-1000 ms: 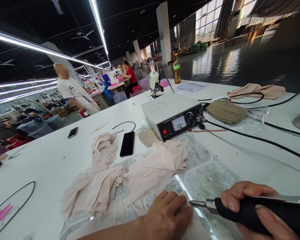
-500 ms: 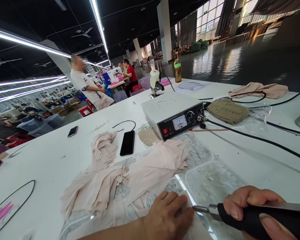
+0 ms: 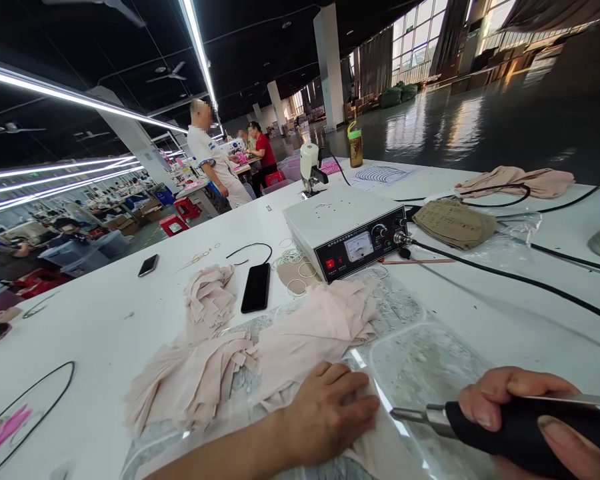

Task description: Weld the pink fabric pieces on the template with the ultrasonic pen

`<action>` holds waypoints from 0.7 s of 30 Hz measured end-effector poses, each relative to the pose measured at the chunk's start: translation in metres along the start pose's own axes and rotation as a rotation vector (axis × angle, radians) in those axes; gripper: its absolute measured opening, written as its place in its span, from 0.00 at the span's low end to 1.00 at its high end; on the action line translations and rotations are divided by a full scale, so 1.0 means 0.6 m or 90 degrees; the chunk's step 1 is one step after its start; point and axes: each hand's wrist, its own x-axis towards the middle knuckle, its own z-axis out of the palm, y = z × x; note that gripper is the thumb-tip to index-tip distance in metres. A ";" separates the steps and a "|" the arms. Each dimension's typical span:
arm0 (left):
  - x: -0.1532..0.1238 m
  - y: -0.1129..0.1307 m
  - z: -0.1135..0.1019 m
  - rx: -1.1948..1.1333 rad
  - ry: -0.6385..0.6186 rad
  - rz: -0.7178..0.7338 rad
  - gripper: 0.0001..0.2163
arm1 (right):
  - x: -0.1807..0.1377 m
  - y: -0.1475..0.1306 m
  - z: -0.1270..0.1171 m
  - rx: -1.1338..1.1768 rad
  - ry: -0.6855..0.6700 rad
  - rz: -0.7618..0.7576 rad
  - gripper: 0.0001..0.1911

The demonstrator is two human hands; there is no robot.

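Head view: the left hand (image 3: pixel 325 417) presses flat, fingers spread, on the pale fabric piece (image 3: pixel 380 447) at six o'clock of the table (image 3: pixel 105 320) — slightly shifted since a second ago. The right hand (image 3: pixel 525 427) grips the black cutting tool (image 3: pixel 480 430), its tip drawn back toward four o'clock — pulling away from the left fingers.

Bare worktop (image 3: pixel 505 313) right of fabric pile (image 3: pixel 260 347) passable; control box (image 3: pixel 347 233), black cable (image 3: pixel 505 277), phone (image 3: pixel 255 287) block beyond.

Phone (image 3: pixel 255 287) left of control box (image 3: pixel 347 230), fabric pieces (image 3: pixel 260 347) in front
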 end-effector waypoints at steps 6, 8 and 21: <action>0.006 -0.004 -0.006 -0.006 -0.043 0.007 0.08 | -0.016 0.015 -0.019 0.123 0.008 0.063 0.09; 0.007 0.000 -0.007 -0.001 -0.050 0.011 0.07 | -0.015 0.013 -0.011 0.123 0.009 0.072 0.09; 0.007 0.013 -0.010 -0.021 -0.045 0.026 0.06 | 0.001 -0.026 0.046 -0.007 0.064 0.049 0.10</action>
